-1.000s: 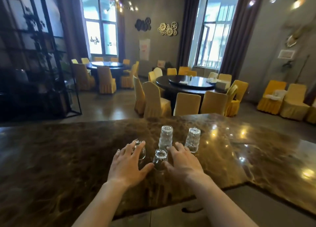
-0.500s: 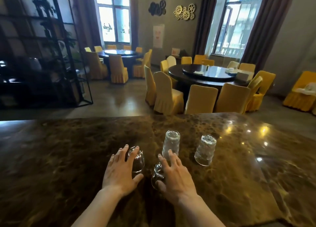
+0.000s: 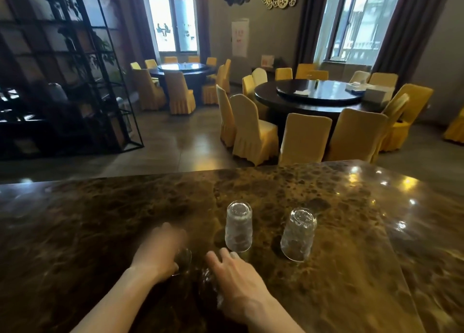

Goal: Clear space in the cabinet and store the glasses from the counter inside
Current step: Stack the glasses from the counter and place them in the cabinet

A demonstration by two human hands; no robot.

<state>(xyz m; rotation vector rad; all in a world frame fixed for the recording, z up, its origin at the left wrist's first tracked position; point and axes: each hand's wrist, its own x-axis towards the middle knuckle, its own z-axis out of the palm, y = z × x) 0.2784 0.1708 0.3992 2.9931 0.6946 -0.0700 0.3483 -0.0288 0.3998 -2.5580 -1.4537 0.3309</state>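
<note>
Both hands are down on the marbled tabletop [image 3: 100, 219], each on a small glass. The left hand [image 3: 160, 252] is curled around a glass [image 3: 184, 260] whose rim peeps out at its thumb side, though motion blur smears the fingers. The right hand [image 3: 238, 280] lies palm down over another glass [image 3: 209, 277], of which only a glimmer shows at the hand's left edge; whether the fingers have closed on it I cannot tell. Just beyond the right hand's fingertips stands a taller tumbler [image 3: 238, 228], upside down, and further off to that hand's right a second tumbler [image 3: 298, 235], also upside down and untouched. As for progress, the job looks barely begun: all four glasses seem to sit on the tabletop, and the cabinet (which is nowhere in view) has yet to receive any. Whether space inside it is cleared cannot be judged from here.
</note>
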